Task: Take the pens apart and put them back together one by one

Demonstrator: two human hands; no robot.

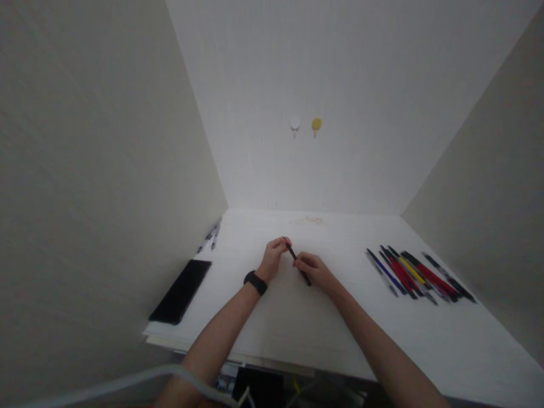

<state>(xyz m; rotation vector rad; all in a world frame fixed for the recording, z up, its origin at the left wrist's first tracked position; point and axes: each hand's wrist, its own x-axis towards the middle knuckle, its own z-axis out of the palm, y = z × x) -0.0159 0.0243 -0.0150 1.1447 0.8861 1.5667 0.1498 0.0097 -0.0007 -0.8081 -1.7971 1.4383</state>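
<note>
Between my hands, over the middle of the white table, a slim black pen [291, 250] slants from upper left to lower right. My left hand [275, 253], with a black watch [255, 282] on the wrist, pinches its upper left end with the fingertips. Round the pen's middle the fingers of my right hand [313, 267] are closed, and its lower end sticks out beneath them. A loose pile of pens [408, 272] in red, black, yellow, blue and clear lies to the right of my right hand.
A black tablet or large phone [182, 290] lies at the table's left edge. Behind it, several small clear-and-dark pieces [211, 235] lie by the left wall. White and yellow hooks [316, 124] are on the back wall. A pale cable [170, 371] crosses the lower left foreground.
</note>
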